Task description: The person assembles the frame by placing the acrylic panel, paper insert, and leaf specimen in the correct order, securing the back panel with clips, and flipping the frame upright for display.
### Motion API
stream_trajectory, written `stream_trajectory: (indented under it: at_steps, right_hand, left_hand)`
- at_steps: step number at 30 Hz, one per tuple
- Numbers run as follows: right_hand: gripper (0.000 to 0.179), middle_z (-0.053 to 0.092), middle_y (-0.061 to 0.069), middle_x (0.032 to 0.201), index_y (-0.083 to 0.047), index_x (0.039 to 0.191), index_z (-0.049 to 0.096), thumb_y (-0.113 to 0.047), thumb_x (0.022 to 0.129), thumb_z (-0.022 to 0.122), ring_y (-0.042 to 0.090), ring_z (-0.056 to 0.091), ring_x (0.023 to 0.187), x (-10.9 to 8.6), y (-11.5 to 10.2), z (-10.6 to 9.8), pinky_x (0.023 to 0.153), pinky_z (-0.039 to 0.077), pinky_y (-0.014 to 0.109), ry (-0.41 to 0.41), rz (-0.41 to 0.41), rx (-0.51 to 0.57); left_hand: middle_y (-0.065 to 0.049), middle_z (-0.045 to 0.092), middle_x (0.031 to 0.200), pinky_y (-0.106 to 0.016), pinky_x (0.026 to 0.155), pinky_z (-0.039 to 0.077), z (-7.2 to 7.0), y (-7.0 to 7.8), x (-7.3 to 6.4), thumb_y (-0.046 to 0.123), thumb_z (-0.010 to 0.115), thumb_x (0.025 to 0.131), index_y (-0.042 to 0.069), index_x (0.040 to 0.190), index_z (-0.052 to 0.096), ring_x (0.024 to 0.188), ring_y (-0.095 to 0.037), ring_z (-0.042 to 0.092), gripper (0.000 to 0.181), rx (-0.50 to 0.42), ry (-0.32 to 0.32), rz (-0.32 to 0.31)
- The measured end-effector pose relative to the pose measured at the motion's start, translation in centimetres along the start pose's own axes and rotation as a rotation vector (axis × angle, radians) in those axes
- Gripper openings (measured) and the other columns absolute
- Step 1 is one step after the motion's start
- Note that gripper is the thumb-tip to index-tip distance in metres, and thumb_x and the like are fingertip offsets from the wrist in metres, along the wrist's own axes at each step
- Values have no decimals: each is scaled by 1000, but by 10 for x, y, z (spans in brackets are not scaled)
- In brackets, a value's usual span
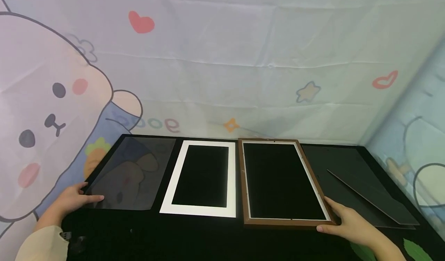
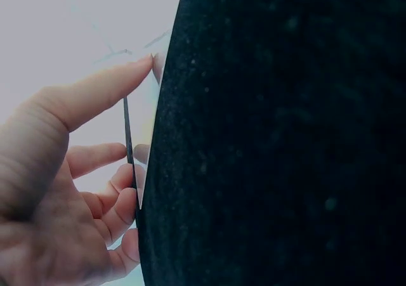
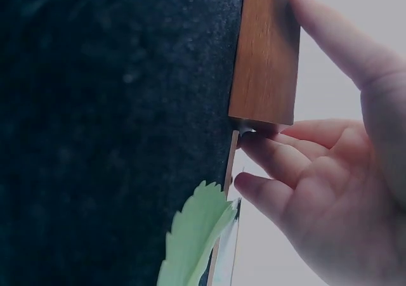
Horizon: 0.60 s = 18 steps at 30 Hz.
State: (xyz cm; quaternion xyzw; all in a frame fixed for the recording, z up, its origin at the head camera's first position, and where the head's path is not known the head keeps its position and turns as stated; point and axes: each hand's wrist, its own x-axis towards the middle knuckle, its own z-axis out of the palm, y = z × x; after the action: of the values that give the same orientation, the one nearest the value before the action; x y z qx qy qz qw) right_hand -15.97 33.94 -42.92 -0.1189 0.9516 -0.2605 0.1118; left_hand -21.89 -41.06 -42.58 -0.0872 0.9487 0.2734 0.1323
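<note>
A brown wooden picture frame (image 1: 245,183) with a white inner edge lies right of the table's middle. My right hand (image 1: 351,224) holds its near right corner, thumb along the front and fingers at the right side. In the right wrist view the wooden corner (image 3: 265,64) sits between thumb and fingers. On the far left lies a clear, glossy sheet (image 1: 135,176) reflecting the backdrop. My left hand (image 1: 71,201) rests at its near left corner, the thumb over the sheet and the fingers by the table edge. A white mat board (image 1: 198,210) with a cut-out window lies between sheet and frame.
Right of the frame lies a dark grey board (image 1: 333,156), with a thin, angled panel (image 1: 386,203) on it. Green leaves (image 1: 415,249) show at the near right. A printed cloth (image 1: 215,40) hangs behind the black table (image 1: 174,237).
</note>
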Motion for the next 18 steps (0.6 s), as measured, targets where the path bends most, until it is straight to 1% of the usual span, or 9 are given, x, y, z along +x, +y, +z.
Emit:
stream_trajectory:
  at_steps: [5, 9, 18]
  right_hand:
    - [97, 34, 43, 139, 18, 142, 25, -44, 84, 71, 56, 43, 121, 1, -1, 0, 91, 45, 60, -4, 2, -2]
    - [96, 33, 43, 139, 18, 142, 25, -43, 84, 71, 56, 42, 122, 1, -1, -1, 91, 45, 60, -10, 4, -9]
    - [95, 32, 43, 139, 19, 142, 25, -42, 85, 71, 57, 42, 122, 1, -2, -1, 91, 45, 60, -10, 5, -16]
  left_hand:
    - [-52, 33, 127, -63, 90, 42, 1, -1, 1, 53, 71, 81, -29, 135, 18, 113, -62, 41, 112, -7, 18, -4]
    - [-51, 35, 125, -62, 89, 43, 2, -1, 2, 52, 72, 80, -29, 133, 21, 112, -61, 43, 110, -11, 29, -9]
    - [-50, 36, 123, -62, 90, 42, 2, -3, 3, 53, 76, 76, -26, 131, 27, 109, -59, 43, 108, -43, 41, -28]
